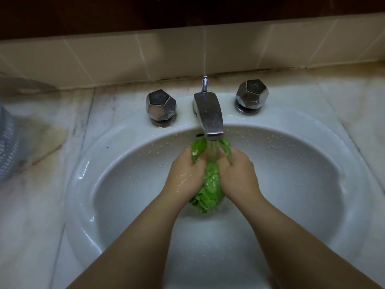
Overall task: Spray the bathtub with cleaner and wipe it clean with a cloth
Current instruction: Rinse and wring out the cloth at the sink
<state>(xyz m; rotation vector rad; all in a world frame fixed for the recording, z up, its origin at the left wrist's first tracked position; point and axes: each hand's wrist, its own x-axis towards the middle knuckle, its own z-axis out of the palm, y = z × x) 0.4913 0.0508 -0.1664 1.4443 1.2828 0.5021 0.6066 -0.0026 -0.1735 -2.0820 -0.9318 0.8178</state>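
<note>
Bathroom; tiled wall, washbasin

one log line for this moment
stage: rinsing green cloth | left hand: gripping cloth | right hand: gripping cloth | faucet: running

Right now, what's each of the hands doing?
Left hand: closed on the green cloth under the running tap.
Right hand: closed on the same cloth.

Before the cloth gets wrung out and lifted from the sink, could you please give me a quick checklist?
1. Both hands grip the green cloth: left hand, right hand: ok.
2. Cloth under the faucet spout stream: ok.
3. Cloth soaked through: ok.
4. Water shut off: not ok, it is running.
5. Cloth over the sink basin: ok.
6. Drain clear: cannot tell, hidden.
</note>
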